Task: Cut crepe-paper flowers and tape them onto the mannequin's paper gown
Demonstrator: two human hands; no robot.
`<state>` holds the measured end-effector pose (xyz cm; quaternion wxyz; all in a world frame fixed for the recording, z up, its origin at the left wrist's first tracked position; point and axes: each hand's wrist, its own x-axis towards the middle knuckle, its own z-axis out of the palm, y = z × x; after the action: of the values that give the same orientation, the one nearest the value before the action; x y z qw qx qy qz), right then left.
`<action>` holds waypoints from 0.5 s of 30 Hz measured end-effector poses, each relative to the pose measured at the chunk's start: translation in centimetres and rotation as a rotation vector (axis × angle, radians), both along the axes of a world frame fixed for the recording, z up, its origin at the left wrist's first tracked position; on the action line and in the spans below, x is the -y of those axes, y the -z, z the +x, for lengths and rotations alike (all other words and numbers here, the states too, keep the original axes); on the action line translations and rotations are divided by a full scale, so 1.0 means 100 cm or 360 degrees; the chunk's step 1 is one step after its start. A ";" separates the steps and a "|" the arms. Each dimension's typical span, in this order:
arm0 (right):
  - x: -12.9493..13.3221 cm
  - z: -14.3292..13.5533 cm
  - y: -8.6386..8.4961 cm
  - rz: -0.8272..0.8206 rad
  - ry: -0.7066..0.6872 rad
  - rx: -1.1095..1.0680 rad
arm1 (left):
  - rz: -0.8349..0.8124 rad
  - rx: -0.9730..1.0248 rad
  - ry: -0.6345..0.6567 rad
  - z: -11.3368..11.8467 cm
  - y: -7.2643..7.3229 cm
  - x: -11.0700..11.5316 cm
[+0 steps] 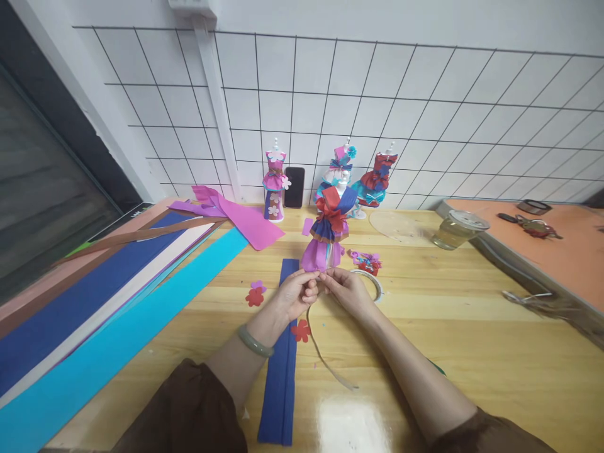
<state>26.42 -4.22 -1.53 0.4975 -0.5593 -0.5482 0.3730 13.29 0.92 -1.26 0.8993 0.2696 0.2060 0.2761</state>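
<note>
A small mannequin in a crepe paper dress [330, 217], red and blue above with a pink-purple lower skirt [315, 257], stands upright at the middle of the table. My left hand [298, 294] is closed, thumb and finger pinching the skirt's lower edge. Beside it my right hand [349, 290] pinches the same hem, fingertips almost touching the left ones. Behind my right wrist lies a roll of tape [379, 290]. A thin strip [325, 362] curls down below my hands. Under my left forearm runs a folded blue crepe paper strip [278, 402].
Red paper flowers [255, 297] lie left of my hands. Long crepe paper sheets [155, 302] cover the table's left side. Dressed mannequins [274, 182] and a phone [295, 187] stand by the tiled wall. A lidded cup [460, 229] and keys [533, 225] are at the right.
</note>
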 end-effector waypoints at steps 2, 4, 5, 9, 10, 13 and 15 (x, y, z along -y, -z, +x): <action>0.000 0.000 0.000 -0.0003 -0.0015 -0.0022 | -0.0049 0.0000 -0.0001 0.000 -0.002 0.001; 0.000 0.000 0.000 -0.0012 -0.0033 -0.0030 | -0.0107 -0.0015 -0.0001 0.000 -0.005 0.001; -0.001 0.001 0.000 -0.0015 -0.0033 -0.0018 | -0.0130 -0.0023 -0.0001 0.000 -0.006 0.001; 0.001 0.006 -0.001 -0.0014 0.0086 0.0104 | -0.0178 -0.0041 -0.0014 -0.001 -0.009 -0.001; 0.004 0.006 -0.003 -0.0014 0.0116 0.0155 | -0.0184 -0.0043 -0.0020 -0.002 -0.009 -0.001; 0.016 -0.001 -0.013 -0.0007 0.0002 0.0409 | -0.0170 -0.0055 -0.0029 -0.002 -0.008 -0.002; 0.027 -0.011 -0.024 0.0032 -0.0259 0.0636 | -0.0144 -0.0071 -0.0030 -0.003 -0.006 -0.002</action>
<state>25.32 -6.91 0.86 0.3527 -0.5710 -0.6830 0.2881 12.98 1.13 -0.62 0.9030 0.2327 0.2410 0.2689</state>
